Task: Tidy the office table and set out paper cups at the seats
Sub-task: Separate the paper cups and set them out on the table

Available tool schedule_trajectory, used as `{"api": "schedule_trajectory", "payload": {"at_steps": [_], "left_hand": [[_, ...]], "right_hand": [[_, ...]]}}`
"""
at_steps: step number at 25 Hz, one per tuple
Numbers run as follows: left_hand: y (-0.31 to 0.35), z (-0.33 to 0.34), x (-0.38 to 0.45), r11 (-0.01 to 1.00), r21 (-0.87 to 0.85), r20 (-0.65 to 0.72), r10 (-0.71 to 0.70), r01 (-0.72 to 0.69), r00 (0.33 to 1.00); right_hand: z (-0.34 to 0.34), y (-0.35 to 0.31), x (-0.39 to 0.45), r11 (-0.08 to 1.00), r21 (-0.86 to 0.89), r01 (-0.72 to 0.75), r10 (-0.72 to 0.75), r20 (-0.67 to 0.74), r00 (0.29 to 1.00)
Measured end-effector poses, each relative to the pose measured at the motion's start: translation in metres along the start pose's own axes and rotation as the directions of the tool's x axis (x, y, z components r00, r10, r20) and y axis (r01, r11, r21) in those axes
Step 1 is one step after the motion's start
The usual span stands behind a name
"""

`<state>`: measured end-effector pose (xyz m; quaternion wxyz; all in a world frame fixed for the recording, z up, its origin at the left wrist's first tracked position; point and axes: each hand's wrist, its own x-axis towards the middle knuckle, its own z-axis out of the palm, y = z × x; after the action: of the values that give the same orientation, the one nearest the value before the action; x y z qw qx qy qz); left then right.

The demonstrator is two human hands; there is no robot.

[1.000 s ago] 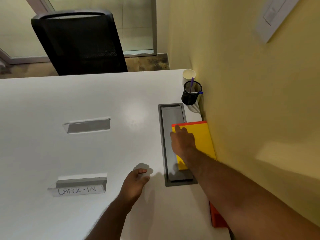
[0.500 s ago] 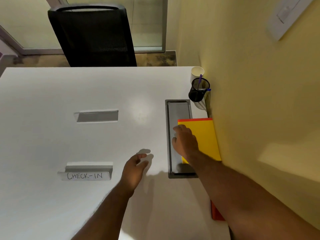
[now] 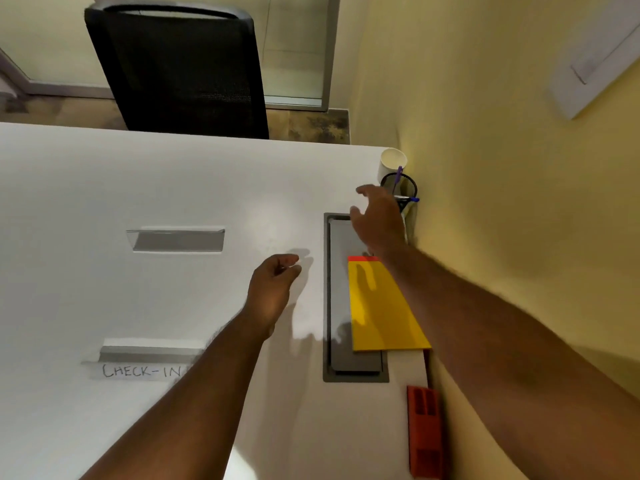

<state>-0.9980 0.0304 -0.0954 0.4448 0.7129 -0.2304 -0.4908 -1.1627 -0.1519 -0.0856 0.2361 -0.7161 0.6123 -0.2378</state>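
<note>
The paper cup point(image 3: 393, 162) stands in the counter's point(image 3: 104, 185) far corner, just behind the pen holder point(image 3: 403, 194). The right hand point(image 3: 379, 220), fingers spread and empty, is nearer; the cup lies ahead of it. The left hand point(image 3: 273, 285) hangs loosely curled, apparently empty.

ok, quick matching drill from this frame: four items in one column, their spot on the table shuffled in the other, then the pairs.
Items:
1. paper cup
2. pen holder
3. yellow folder
4. CHECK-IN sign

Places:
A. partly over the grey cable hatch
B. near left, by the left forearm
C. far corner by the wall
D. just nearer than the cup, beyond the right hand

Pairs: 1-C, 2-D, 3-A, 4-B
</note>
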Motion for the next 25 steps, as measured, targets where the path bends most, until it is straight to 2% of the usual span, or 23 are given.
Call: {"api": "schedule_trajectory", "payload": {"at_steps": [2,7,10,13,17,19,22,25], "left_hand": [[0.018,0.004,0.016,0.999,-0.021,-0.011,0.039,-0.039,0.999],[0.04,0.013,0.048,0.994,-0.108,-0.041,0.024,-0.028,0.999],[0.038,0.016,0.058,0.99,-0.134,-0.065,0.025,-0.033,0.998],[0.032,0.011,0.061,0.99,-0.137,-0.096,0.012,-0.026,0.995],[0.02,-0.002,0.061,0.993,-0.119,-0.126,-0.011,-0.005,0.992],[0.014,-0.006,0.06,0.992,-0.125,-0.134,-0.029,0.012,0.99],[0.007,-0.009,0.055,0.991,-0.132,-0.138,-0.048,0.03,0.989],[0.007,-0.015,0.046,0.989,-0.146,-0.141,-0.022,0.001,0.99]], "right_hand": [[-0.011,0.002,0.038,0.998,-0.068,-0.011,0.009,-0.021,1.0],[-0.019,0.025,0.118,0.952,-0.307,0.006,0.021,0.087,0.996],[-0.011,0.037,0.148,0.818,-0.572,0.063,0.089,0.235,0.968],[-0.001,0.043,0.167,0.728,-0.678,0.1,0.178,0.329,0.927],[0.006,0.048,0.18,0.74,-0.668,0.073,0.226,0.35,0.909],[0.007,0.05,0.182,0.75,-0.657,0.078,0.197,0.335,0.922],[0.005,0.042,0.174,0.835,-0.539,0.108,0.041,0.256,0.966],[0.0,0.009,0.15,0.941,-0.264,0.21,-0.169,0.172,0.971]]}}
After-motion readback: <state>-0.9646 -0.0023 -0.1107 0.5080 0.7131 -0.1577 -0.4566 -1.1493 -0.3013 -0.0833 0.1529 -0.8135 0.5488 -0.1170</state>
